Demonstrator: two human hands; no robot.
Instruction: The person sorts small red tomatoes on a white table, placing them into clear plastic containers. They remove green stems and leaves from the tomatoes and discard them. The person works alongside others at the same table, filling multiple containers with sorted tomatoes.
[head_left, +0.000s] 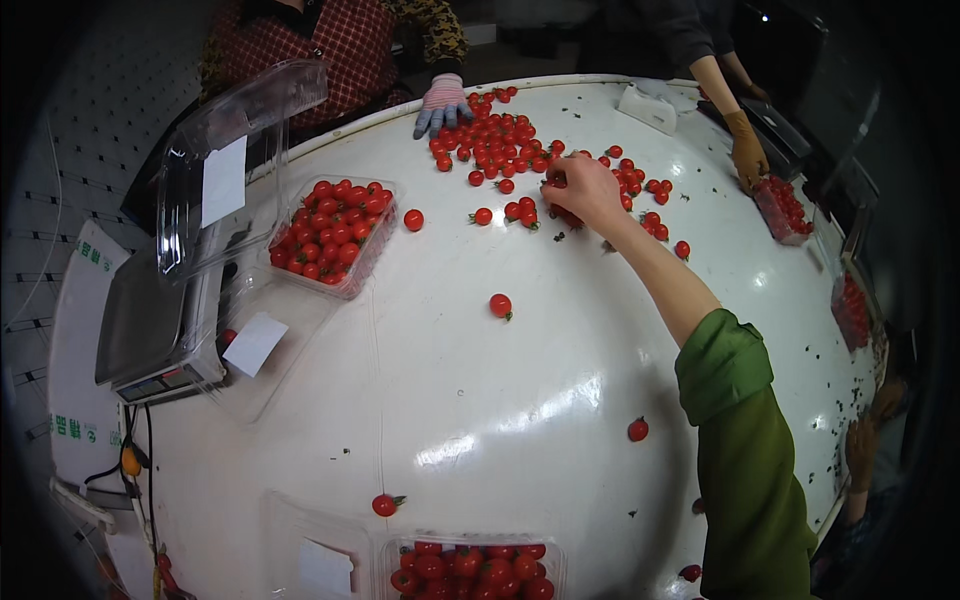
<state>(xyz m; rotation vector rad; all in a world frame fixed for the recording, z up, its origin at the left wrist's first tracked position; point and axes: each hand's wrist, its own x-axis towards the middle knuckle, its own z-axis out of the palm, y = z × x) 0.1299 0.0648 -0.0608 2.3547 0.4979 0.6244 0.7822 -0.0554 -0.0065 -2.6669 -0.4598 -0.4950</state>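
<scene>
My right hand (589, 189), reaching out from a rolled green sleeve, is over the pile of cherry tomatoes (499, 142) on the white table (480, 360). Its fingers curl down around tomatoes, partly hidden under the palm; whether it grips any is unclear. My left hand is out of view. A clear plastic punnet (367, 266) full of cherry tomatoes stands left of the pile with its lid open. Nearest me, another filled clear punnet (559, 559) is cut by the lower picture edge. One loose tomato (500, 305) lies between them.
A co-worker's striped glove (444, 105) rests beside the pile. Another worker's brown glove (748, 154) touches a punnet (784, 214) at the right. A weighing scale (154, 330) and an open clear lid (247, 169) stand left. More hands (862, 450) show at the lower right.
</scene>
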